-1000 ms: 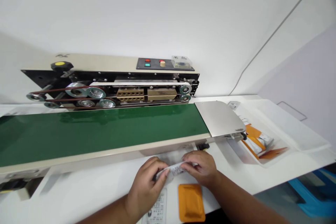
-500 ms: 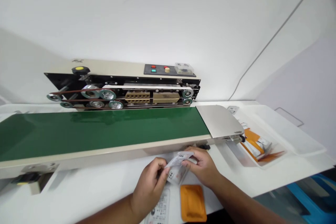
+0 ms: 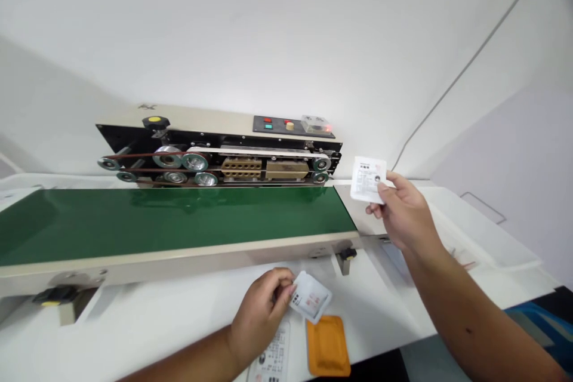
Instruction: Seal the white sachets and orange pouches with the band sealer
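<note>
By the green belt (image 3: 188, 221), left hand (image 3: 258, 313) and right hand (image 3: 408, 215), each with a white packet (image 3: 312, 297) in grasp.

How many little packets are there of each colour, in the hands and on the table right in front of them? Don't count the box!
White packets: 3 (one in the right hand, one in the left hand, one on the table)
Orange packet: 1
Total: 4
</note>
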Available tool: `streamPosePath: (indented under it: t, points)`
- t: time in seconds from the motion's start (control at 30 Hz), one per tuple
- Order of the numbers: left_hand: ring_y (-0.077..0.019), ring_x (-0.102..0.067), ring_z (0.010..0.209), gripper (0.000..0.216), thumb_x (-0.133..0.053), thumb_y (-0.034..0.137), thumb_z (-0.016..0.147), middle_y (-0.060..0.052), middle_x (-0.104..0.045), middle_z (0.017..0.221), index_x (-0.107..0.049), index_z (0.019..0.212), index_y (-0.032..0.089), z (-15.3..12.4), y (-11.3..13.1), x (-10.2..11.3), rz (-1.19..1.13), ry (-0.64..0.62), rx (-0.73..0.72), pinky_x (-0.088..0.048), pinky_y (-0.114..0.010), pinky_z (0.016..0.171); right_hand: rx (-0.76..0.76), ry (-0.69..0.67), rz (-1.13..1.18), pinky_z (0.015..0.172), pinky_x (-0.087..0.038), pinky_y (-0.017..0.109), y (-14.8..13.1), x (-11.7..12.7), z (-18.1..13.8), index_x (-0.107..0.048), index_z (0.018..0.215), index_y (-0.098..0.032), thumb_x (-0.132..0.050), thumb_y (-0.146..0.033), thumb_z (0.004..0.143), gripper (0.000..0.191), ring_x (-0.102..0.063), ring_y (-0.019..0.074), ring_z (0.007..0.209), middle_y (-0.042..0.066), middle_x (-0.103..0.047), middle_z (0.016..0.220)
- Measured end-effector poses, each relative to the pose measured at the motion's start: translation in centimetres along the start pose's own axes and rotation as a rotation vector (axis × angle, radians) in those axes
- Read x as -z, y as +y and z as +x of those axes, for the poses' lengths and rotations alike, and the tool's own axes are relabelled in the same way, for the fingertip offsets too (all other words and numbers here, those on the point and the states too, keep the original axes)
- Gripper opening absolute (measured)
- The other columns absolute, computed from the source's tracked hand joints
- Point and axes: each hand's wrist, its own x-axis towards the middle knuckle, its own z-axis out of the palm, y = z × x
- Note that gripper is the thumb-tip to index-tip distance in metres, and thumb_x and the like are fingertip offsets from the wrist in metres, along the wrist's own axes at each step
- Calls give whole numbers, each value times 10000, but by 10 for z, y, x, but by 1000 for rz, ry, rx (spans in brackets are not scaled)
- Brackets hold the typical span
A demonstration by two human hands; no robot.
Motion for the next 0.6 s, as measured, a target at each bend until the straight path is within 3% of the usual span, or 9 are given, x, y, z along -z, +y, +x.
streamPosePath:
  t: [0.17,0.6]
  points:
    - [-189,-641,761,132,-528,279,996,-13,-681,804,-627,936,214,0,-1,-1,7,-10,-9,-502,-276,677,-209,-80,54,644,-604,295,3,5,38,-675,1180,-202,-754,-218,751,437,-511,69,484,-36,-633,690]
    - [-186,-658,785,113,-543,240,986,-18,-710,847,-648,955,213,-1,-3,-3,22,-13,-41,-515,-275,698,-303,-256,140,641,-609,245,23,-35,51,-729,980,-164,-752,-196,750,232,-494,48,476,-25,-616,679]
